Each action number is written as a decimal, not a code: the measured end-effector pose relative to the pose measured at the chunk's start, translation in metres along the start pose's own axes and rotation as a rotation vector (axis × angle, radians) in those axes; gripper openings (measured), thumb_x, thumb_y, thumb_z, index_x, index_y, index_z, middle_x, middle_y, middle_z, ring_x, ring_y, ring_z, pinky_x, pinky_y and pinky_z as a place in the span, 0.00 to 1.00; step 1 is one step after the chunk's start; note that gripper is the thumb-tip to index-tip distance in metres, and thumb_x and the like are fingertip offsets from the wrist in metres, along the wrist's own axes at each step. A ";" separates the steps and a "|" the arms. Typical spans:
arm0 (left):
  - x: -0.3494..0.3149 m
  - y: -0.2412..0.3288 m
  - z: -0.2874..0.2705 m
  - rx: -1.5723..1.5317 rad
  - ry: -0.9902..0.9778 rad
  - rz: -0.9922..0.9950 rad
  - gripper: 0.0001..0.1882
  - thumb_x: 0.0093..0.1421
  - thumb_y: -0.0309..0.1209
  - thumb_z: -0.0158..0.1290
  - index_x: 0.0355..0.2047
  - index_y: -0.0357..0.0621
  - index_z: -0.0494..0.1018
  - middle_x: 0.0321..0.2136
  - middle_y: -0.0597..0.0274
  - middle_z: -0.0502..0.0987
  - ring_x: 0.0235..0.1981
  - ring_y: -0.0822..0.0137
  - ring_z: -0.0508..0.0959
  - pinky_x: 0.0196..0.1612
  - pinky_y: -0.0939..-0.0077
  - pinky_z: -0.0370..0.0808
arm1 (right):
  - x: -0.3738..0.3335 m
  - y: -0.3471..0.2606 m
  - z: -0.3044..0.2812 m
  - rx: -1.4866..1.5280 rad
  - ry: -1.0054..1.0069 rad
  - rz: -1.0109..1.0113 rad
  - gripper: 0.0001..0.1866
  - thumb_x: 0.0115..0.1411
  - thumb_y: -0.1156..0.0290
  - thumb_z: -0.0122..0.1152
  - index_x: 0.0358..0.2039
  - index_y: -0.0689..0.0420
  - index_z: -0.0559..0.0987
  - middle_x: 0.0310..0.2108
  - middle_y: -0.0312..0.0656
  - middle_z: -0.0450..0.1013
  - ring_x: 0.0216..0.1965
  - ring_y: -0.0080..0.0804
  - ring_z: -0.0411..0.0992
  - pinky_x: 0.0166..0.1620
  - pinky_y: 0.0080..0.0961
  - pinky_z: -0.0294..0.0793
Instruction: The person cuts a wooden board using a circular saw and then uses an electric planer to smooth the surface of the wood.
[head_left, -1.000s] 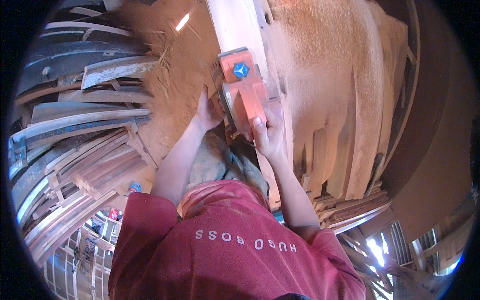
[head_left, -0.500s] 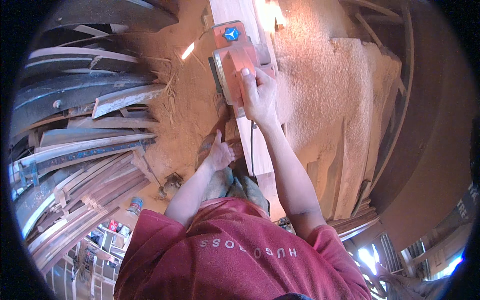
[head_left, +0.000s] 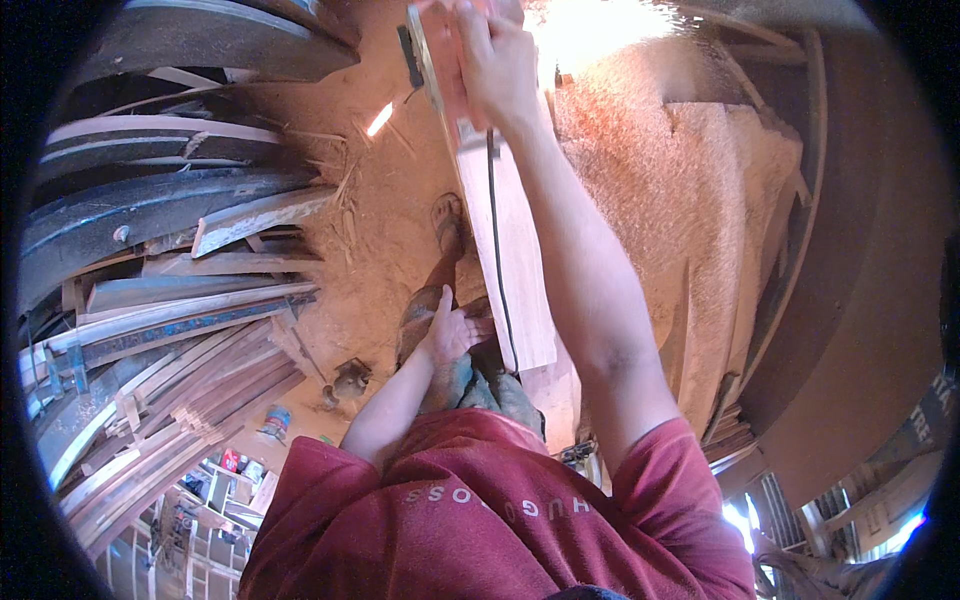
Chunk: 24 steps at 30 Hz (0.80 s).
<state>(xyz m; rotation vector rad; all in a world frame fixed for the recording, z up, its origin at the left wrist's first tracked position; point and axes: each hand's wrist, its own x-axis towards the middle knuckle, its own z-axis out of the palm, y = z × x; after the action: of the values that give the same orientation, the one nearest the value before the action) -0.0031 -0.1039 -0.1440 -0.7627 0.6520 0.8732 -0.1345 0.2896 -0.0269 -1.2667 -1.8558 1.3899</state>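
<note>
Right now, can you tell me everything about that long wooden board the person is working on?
The wooden board is a long, flat plank of pale, reddish-tan wood with straight edges. It runs from near the person's lap away toward the top of the picture, above a floor thick with sawdust. A thin black cord trails along its top. The right hand pushes an orange power tool along its far end, while the left hand rests against its near left edge.
</note>
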 end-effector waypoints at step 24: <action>-0.007 -0.103 -0.002 0.774 0.220 0.550 0.18 0.66 0.40 0.58 0.41 0.35 0.71 0.36 0.54 0.81 0.35 0.64 0.82 0.35 0.68 0.81 | -0.624 0.017 -0.338 -0.078 0.418 0.714 0.28 0.70 0.50 0.54 0.18 0.57 0.70 0.17 0.29 0.64 0.21 0.17 0.60 0.24 0.23 0.61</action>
<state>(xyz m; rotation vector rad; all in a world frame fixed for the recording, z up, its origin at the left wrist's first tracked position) 0.0809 -0.1519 -0.1075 0.0380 1.3308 0.9316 0.4246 -0.1042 0.1639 -2.1988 -1.2234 1.2275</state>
